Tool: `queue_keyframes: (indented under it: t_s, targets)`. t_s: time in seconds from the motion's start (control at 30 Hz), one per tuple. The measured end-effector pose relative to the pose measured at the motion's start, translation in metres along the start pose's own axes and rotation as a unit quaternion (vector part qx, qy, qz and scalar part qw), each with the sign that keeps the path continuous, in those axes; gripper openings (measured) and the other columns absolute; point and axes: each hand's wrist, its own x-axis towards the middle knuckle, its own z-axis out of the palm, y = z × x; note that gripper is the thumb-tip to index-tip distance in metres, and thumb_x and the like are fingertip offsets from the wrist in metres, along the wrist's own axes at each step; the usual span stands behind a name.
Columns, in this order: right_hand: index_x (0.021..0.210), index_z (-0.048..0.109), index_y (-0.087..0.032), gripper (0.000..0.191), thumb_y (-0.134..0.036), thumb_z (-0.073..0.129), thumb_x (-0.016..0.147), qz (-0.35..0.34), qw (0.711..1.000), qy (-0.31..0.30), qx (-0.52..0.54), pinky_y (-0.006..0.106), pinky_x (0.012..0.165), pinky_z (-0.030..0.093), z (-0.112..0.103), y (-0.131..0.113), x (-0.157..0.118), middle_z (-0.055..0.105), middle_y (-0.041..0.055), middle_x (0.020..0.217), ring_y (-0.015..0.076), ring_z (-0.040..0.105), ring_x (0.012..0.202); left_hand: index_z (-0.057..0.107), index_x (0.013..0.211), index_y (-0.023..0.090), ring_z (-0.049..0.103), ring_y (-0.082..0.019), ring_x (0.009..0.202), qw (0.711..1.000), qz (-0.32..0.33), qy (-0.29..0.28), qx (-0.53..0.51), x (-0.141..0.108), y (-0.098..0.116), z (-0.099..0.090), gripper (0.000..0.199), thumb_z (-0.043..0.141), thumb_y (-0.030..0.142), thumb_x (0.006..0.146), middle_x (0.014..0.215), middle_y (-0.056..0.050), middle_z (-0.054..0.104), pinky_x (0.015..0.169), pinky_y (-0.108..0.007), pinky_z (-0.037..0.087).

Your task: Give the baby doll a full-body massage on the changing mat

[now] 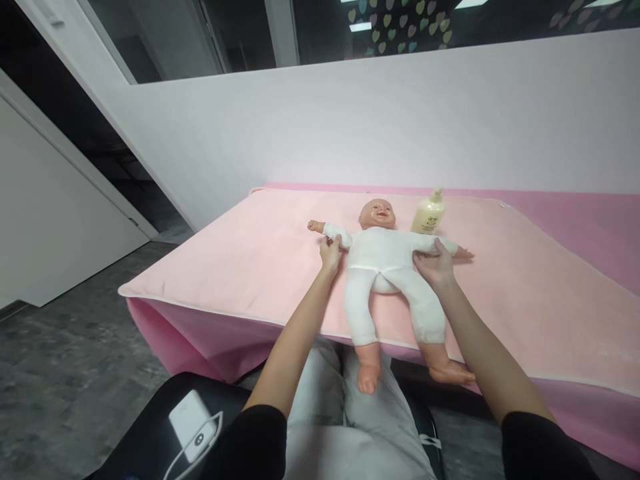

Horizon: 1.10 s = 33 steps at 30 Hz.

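A baby doll [384, 248] with a white cloth body lies on its back on the pink blanket [240, 247]. Its head points to the wall, and its feet hang past the table's front edge. My left hand [331, 253] is closed around the doll's arm on the left side, with fingertips on the white sleeve. On the other side, my right hand [434, 264] grips the doll's other arm, thumb on top and fingers underneath. Beside the doll's head, behind its right-side arm, stands a pale yellow pump bottle [429, 215].
A white wall [350, 127] with a window above it rises behind the table. My legs are under the front edge. A white power bank [193, 423] with a cable lies on the black chair seat [150, 427] at lower left. A door [55, 200] stands at far left.
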Motion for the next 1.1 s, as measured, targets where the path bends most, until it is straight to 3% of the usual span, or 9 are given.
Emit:
queue_keyframes:
  t_s: [0.13, 0.9, 1.1]
  targets:
    - [0.102, 0.057, -0.016, 0.015, -0.025, 0.052, 0.09, 0.001, 1.0, 0.008, 0.003, 0.027, 0.077, 0.06, 0.0011, 0.0011, 0.0002, 0.067, 0.0028, 0.09, 0.0144, 0.066, 0.088, 0.059, 0.084, 0.016, 0.061, -0.017, 0.084, 0.999, 0.016, -0.003, 0.044, -0.0003, 0.0019, 0.0014, 0.011, 0.064, 0.023, 0.076, 0.089, -0.007, 0.065, 0.077, -0.029, 0.046]
    - [0.104, 0.057, -0.016, 0.017, -0.024, 0.05, 0.092, -0.017, 1.0, 0.001, -0.012, 0.026, 0.079, 0.06, 0.0009, 0.0055, -0.0019, 0.068, 0.0048, 0.093, 0.0143, 0.066, 0.089, 0.059, 0.085, 0.017, 0.061, -0.015, 0.082, 1.0, -0.009, 0.006, 0.025, 0.0059, -0.0025, 0.0065, 0.011, 0.062, 0.023, 0.077, 0.089, -0.005, 0.064, 0.073, -0.027, 0.046]
    - [0.106, 0.057, -0.017, 0.017, -0.021, 0.05, 0.091, -0.041, 0.998, -0.03, -0.032, 0.027, 0.083, 0.058, -0.0025, 0.0095, -0.0048, 0.067, 0.0053, 0.101, 0.014, 0.065, 0.094, 0.06, 0.088, 0.017, 0.062, -0.017, 0.085, 0.999, -0.003, 0.016, 0.039, 0.0054, -0.0047, 0.0096, 0.016, 0.064, 0.027, 0.076, 0.092, -0.006, 0.065, 0.078, -0.028, 0.046]
